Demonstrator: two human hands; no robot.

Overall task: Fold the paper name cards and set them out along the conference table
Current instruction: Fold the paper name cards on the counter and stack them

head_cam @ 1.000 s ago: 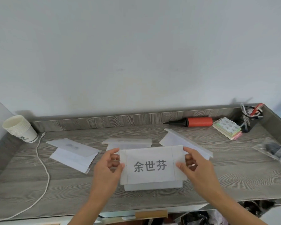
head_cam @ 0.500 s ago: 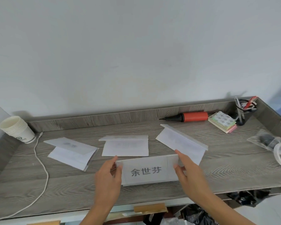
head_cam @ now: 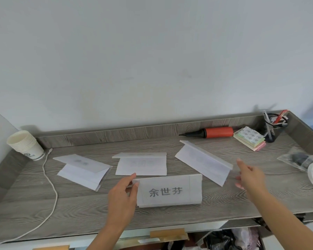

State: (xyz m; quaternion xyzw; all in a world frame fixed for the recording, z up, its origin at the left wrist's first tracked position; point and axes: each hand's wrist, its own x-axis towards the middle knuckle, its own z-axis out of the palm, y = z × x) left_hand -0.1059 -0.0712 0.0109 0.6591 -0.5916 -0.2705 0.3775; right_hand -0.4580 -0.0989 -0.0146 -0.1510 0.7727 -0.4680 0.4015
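**Printed card set down, three more waiting**

Standing on the table right now: the printed card, folded, name side facing the camera, lying just right of the left hand. Pinching the card's left end between thumb and fingers, that hand, and steadying it upright. Hanging in the air well right of the card, touching nothing: the right hand, fingers loose and spread, holding nothing. Heading where, impossible to say from here.

Lying beyond the left hand, towards the wall: three more folded cards. Left card sitting up and left of the left hand, flattened and askew. Middle card lying just past the left hand's fingertips, also flat. Right card resting between the two hands and nearer the right one, partly tented, its ridge raised. Showing only faint print through the paper, all three, so the names unreadable.

Judging progress: folding looking done for all four cards in view, with one card standing in place. Remaining, probably: standing up the other three and spacing them in a row along the table. More cards out of view, cannot tell.

Sitting far from both hands and playing no part: cups, cable, pump.
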